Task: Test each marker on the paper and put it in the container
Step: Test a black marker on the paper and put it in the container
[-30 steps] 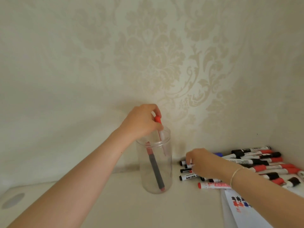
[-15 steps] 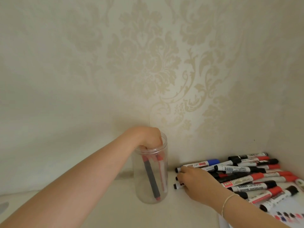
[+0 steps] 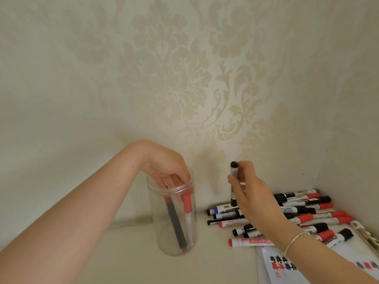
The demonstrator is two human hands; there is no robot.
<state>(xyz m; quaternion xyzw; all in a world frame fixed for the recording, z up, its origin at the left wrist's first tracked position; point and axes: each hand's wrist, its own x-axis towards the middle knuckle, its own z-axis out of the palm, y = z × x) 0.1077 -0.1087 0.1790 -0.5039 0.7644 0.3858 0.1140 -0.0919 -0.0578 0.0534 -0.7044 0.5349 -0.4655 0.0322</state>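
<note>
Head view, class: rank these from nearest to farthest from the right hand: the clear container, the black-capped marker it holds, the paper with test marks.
1. Black-capped marker: gripped upright in the right hand.
2. Paper: below the hand, bottom right.
3. Clear container: off to the left.

I see the container (image 3: 174, 220) at lower centre with two markers (image 3: 180, 222) inside, the marker pile (image 3: 303, 214) to its right, and the paper (image 3: 287, 267) at lower right, before the pile.
</note>
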